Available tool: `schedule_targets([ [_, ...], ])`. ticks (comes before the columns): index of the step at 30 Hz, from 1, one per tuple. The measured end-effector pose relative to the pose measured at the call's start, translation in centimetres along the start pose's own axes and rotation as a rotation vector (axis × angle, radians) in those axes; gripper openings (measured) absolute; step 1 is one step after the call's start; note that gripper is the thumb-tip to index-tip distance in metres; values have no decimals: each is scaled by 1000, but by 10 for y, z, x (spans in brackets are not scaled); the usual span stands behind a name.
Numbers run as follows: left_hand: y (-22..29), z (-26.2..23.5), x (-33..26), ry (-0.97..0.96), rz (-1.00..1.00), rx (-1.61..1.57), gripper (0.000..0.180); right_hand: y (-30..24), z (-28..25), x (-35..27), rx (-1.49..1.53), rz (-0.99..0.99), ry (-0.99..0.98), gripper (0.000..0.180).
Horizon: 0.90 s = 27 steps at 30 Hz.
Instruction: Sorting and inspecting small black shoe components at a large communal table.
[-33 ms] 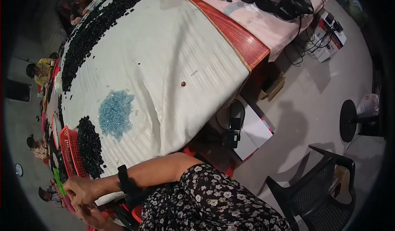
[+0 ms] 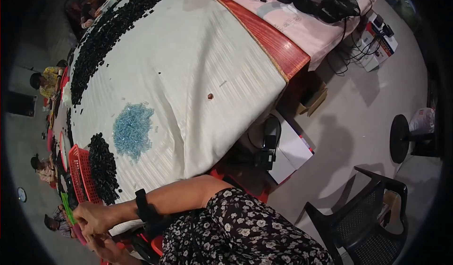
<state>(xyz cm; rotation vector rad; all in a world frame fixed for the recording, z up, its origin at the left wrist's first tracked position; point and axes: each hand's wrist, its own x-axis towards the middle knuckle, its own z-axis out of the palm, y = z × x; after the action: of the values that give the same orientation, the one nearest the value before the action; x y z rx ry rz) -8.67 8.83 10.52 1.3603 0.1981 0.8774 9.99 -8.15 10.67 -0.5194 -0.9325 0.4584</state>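
My right hand [image 2: 92, 217], with a black band [image 2: 143, 206] on its wrist, is at the lower left beyond the table's edge. Its fingers are bent and closed. Just below it, my left hand [image 2: 106, 247] meets it with curled fingers, partly covered by the right. Whatever lies between the fingers is too small or hidden to make out. A bright green strip [image 2: 67, 208] and a pink edge [image 2: 79, 233] show beside the fingertips; whether I touch them is unclear. Nearest on the table are a red plastic basket [image 2: 82, 173] and a heap of small black pieces [image 2: 103, 168].
A pile of small clear-blue pieces [image 2: 133, 132] lies on the white tablecloth [image 2: 207, 48]. A long band of black pieces [image 2: 111, 36] runs along the far left. One small brown object [image 2: 210, 96] sits mid-cloth. A black plastic chair [image 2: 373, 218] stands right. Several people work beyond.
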Motion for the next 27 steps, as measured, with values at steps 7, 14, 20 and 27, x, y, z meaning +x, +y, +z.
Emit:
schedule_targets([
  [7, -3, 19, -5, -56, 47, 201, 36, 7, -7, -1, -11, -46, -16, 22],
  [14, 2, 20, -7, 92, 78, 380, 35, -1, -1, -3, -109, -138, 39, 24],
  [20, 3, -3, -7, -139, -36, 359, 36, 29, 3, 4, -129, -184, -8, 28],
  [27, -3, 34, -9, -31, -70, 201, 41, 16, -13, 4, -186, -194, -145, 11],
])
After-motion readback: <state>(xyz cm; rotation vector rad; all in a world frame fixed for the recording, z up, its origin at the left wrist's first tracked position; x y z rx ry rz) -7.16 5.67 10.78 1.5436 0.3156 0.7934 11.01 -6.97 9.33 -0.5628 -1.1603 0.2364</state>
